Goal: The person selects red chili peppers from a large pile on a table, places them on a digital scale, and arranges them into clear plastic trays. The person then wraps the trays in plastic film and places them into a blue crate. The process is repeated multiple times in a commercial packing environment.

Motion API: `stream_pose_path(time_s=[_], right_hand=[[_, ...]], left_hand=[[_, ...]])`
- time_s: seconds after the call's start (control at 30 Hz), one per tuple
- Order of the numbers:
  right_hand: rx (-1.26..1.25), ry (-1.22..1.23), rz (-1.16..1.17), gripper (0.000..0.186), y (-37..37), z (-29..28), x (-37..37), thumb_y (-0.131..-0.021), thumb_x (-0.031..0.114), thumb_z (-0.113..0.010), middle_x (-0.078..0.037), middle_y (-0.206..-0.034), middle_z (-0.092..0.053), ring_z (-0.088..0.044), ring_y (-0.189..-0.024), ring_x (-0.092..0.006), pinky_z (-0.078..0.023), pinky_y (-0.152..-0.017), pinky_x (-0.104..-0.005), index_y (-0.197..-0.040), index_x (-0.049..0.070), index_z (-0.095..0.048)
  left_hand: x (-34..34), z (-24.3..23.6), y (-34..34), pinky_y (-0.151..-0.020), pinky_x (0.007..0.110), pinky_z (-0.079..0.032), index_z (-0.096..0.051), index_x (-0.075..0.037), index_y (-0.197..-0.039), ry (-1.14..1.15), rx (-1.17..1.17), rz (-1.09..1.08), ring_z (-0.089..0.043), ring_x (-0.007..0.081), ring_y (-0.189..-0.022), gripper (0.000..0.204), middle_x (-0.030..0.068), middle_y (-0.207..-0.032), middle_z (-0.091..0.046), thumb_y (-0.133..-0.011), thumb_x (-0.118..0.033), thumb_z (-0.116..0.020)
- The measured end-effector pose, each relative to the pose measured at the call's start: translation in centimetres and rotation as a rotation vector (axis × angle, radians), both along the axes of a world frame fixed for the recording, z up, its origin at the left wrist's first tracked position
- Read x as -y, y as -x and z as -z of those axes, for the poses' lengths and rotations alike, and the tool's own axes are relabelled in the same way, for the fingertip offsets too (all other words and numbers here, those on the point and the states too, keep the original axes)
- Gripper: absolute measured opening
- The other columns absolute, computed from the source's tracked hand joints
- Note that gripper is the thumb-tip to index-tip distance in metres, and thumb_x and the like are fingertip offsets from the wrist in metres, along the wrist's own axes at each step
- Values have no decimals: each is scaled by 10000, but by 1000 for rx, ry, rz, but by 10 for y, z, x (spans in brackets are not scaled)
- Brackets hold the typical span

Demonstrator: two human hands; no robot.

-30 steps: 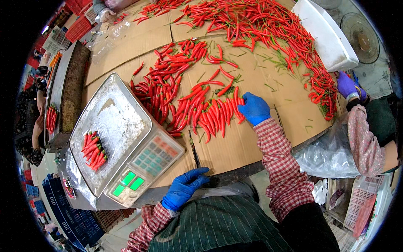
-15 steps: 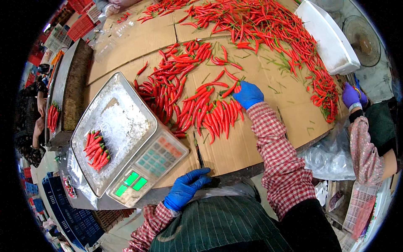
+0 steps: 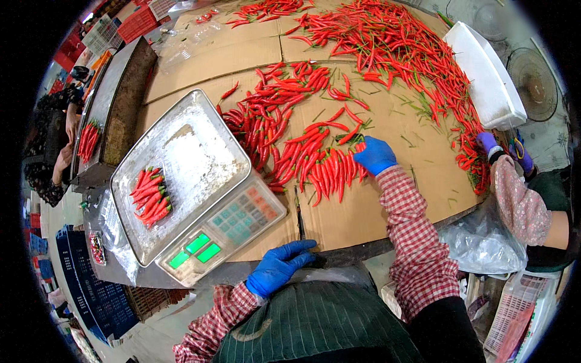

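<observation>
My right hand [image 3: 376,156], in a blue glove, has its fingers closed on a red chili pepper [image 3: 361,147]. It is at the right end of a row of chili peppers [image 3: 334,172] laid side by side on the cardboard [image 3: 363,224]. My left hand [image 3: 279,266], also blue-gloved, rests at the table's near edge with its fingers stretched out and nothing in it. Left of it stands a digital scale [image 3: 245,216] with lit green displays. On its metal pan [image 3: 193,172] lies a small stack of chili peppers [image 3: 151,197]. A loose heap of chili peppers [image 3: 266,112] lies beyond the scale.
A large pile of stemmed chili peppers [image 3: 393,42] covers the far right, beside a white foam box [image 3: 484,75]. A co-worker's purple-gloved hand [image 3: 486,142] touches that pile's edge. At the left, another person's hands [image 3: 64,155] are near a metal box [image 3: 118,109]. Blue crates [image 3: 91,284] sit below.
The view has shifted, so the table appears farther right. My right hand has come slightly nearer to the row with the chili pepper. The co-worker's hand has reached toward the pile.
</observation>
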State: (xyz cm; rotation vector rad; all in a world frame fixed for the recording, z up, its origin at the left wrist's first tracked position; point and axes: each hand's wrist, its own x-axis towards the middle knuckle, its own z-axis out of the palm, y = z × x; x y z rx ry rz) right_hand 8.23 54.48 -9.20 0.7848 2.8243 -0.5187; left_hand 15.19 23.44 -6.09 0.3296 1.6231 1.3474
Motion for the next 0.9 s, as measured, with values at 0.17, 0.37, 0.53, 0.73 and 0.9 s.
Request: stream_pose_path(time_s=[0.17, 0.37, 0.53, 0.73, 0.9], right_hand=[[-180, 1060, 261, 170, -21, -25, -2, -709, 230, -614, -34, -620, -559, -476, -488, -96, -361, -443, -219, -725, 68, -568], [-139, 1397, 160, 148, -43, -65, 83, -725, 182, -601, -41, -654, -565, -499, -511, -104, -372, -437, -204, -779, 48, -567], [-303, 1149, -42, 292, -61, -74, 147, -741, 93, -569, -53, -883, -550, -522, -787, -117, -440, -695, -251, -1014, 14, -499], [-226, 1073, -133, 287, -86, -76, 188, -760, 87, -557, -63, -910, -540, -503, -839, -122, -423, -728, -265, -1029, 22, -479], [-162, 963, -289, 393, -91, -93, 204, -757, 61, -563, -55, -863, -545, -512, -795, -115, -430, -704, -260, -1128, 42, -437]], left_hand=[[1, -11, 4, -856, 285, -399, -449, 1, -1161, -209, 258, -182, -523, 170, -965, 332, 104, -1058, -546, -857, -131, -471], [-31, -29, 25, -891, 334, -382, -315, -23, -1258, -510, 255, -356, -462, 188, -1059, 448, 103, -1179, -457, -873, -216, -441], [-20, -31, 13, -822, 359, -444, -417, -28, -1166, -480, 435, -369, -523, 180, -936, 402, 68, -1047, -521, -802, -129, -557], [2, 2, -11, -733, 301, -463, -463, -35, -1109, -561, 580, -324, -540, 149, -863, 340, 70, -966, -555, -813, -183, -541], [29, -6, -21, -576, 229, -438, -512, -40, -981, -556, 535, -236, -542, 116, -670, 214, 46, -780, -572, -832, -193, -505]])
